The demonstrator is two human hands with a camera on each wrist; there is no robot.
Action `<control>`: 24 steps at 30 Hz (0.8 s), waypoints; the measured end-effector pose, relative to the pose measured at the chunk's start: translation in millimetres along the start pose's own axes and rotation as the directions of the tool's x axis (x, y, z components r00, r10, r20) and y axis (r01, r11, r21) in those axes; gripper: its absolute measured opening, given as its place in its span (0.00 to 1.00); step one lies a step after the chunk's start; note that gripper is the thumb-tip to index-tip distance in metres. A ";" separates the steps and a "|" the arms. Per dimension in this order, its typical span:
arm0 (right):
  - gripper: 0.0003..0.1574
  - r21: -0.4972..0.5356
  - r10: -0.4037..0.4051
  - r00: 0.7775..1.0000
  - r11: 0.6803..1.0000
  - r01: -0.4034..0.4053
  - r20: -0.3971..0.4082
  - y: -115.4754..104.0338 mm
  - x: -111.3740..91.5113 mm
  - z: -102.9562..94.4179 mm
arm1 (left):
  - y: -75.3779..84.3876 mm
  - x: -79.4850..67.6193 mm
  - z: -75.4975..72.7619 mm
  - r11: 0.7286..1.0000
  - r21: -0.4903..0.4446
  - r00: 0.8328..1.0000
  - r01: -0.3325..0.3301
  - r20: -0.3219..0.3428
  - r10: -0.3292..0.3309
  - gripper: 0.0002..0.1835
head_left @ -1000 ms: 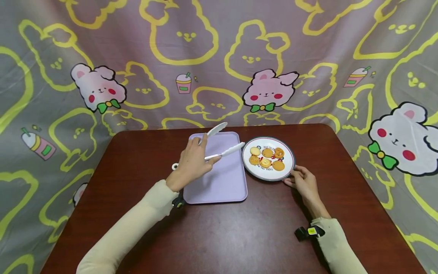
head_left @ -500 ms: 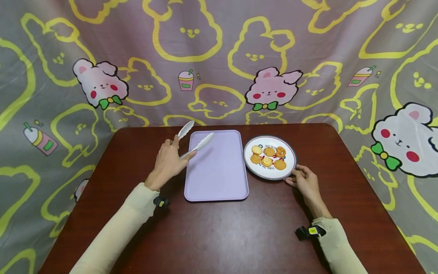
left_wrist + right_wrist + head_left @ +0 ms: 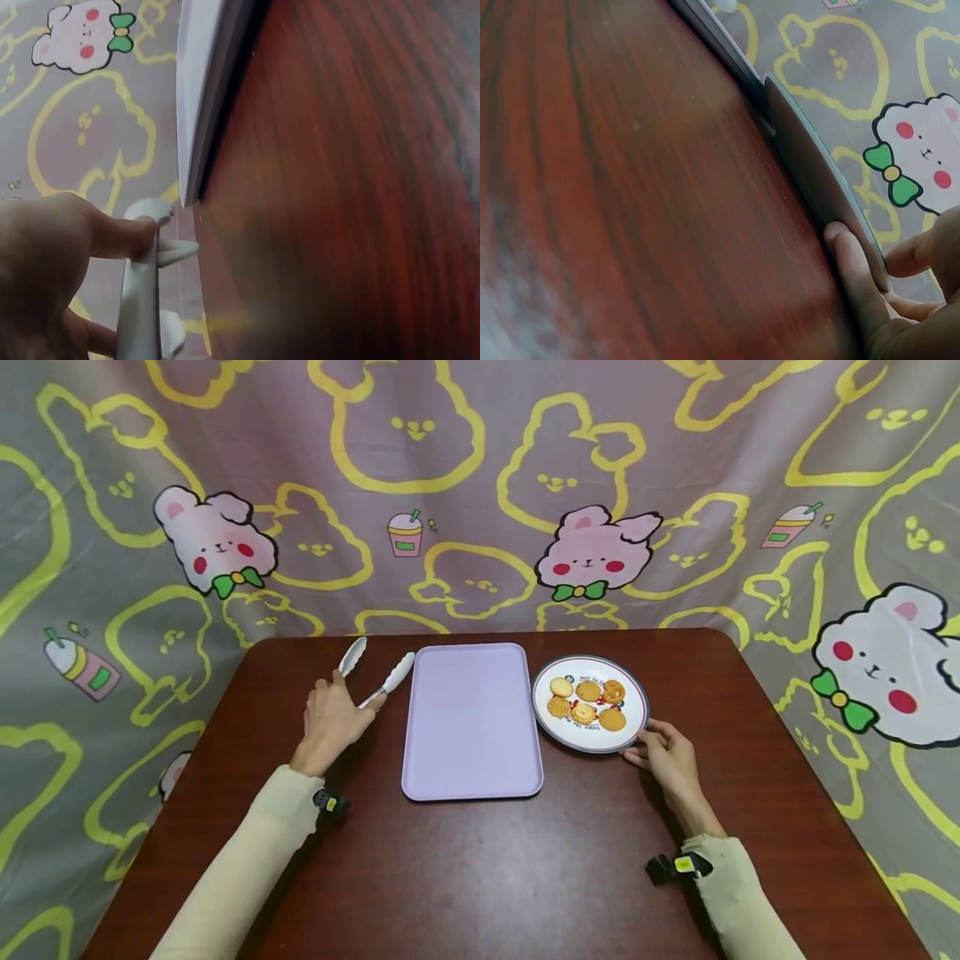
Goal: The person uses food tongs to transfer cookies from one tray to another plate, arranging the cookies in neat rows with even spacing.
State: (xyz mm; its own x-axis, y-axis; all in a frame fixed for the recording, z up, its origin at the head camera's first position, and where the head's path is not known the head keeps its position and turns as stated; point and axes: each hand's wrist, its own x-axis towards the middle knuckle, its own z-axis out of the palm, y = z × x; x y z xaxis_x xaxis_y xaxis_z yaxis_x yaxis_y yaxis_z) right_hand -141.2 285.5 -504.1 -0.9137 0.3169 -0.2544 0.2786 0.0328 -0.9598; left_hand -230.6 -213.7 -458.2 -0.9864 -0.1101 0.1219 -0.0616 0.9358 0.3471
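Observation:
White-tipped metal tongs point(image 3: 389, 680) are held in my left hand point(image 3: 330, 720), to the left of a lilac tray point(image 3: 474, 727). Their two arms stand spread apart with nothing between the tips. In the left wrist view the thumb presses on one arm of the tongs point(image 3: 141, 300). My right hand point(image 3: 670, 764) pinches the near right rim of a round white plate point(image 3: 558, 733); the right wrist view shows fingers on the edge of the plate point(image 3: 817, 176). Several cookies point(image 3: 584, 713) of different shapes lie on the plate, whose left rim is close beside the tray.
A dark reddish-brown wooden table point(image 3: 480, 877) bears everything. Behind it and along both sides hangs a curtain point(image 3: 465, 510) with yellow outlines and bunny faces. Black wrist cameras sit at both cuffs.
My left hand has carried the spread tongs leftward from over the tray to the table on its left. The right hand, plate and cookies have stayed in place.

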 end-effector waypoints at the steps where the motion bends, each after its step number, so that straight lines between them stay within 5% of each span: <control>1: 0.31 0.001 -0.002 1.000 1.000 0.002 0.001 -0.1 -0.1 -0.1 | -2.0 0.2 -0.4 1.000 0.002 1.000 0.011 0.001 -0.011 0.56; 10: 0.31 -0.001 -0.017 1.000 1.000 0.017 0.002 0.1 -1.1 0.9 | -10.7 0.9 -1.8 0.999 0.002 0.999 0.054 0.005 -0.054 0.55; 24: 0.32 0.025 -0.003 0.999 1.000 0.002 0.041 -1.6 -0.5 -1.4 | -13.2 0.9 -2.0 0.998 0.021 0.992 0.063 0.104 -0.065 0.57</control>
State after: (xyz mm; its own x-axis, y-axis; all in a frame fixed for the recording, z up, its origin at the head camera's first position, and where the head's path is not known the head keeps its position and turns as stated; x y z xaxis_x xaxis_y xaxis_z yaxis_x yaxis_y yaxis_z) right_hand -140.8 286.6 -502.2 -0.9260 0.2775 -0.2558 0.2690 0.0098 -0.9631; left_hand -230.3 -226.9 -460.8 -0.9908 -0.1354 0.0013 -0.1272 0.9339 0.3342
